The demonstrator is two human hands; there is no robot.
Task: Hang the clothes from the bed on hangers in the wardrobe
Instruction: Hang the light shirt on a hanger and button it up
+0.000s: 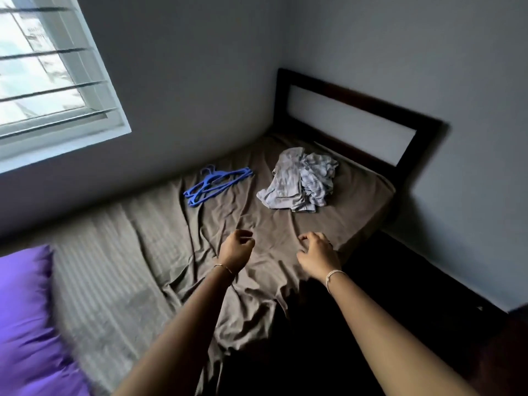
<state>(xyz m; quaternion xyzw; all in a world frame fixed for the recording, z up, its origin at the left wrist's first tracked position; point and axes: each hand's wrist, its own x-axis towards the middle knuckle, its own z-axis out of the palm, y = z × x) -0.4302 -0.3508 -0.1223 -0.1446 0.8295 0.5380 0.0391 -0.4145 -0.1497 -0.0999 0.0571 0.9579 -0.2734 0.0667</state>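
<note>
1. Your left hand [237, 248] and right hand [317, 254] hover over the brown-sheeted bed [143, 252], fingers [314, 237] loosely curled, grasping nothing.
2. The crumpled pale grey clothes [297, 181] lie far right on it, with the blue plastic hangers [213, 184] near their left.

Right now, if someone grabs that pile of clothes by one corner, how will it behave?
The clothes lie crumpled in soft folds, so they are probably floppy: they would sag, not lift flat. The pile seems to hold two pieces, so one may drop away. The thin cloth suggests it is light.
</note>
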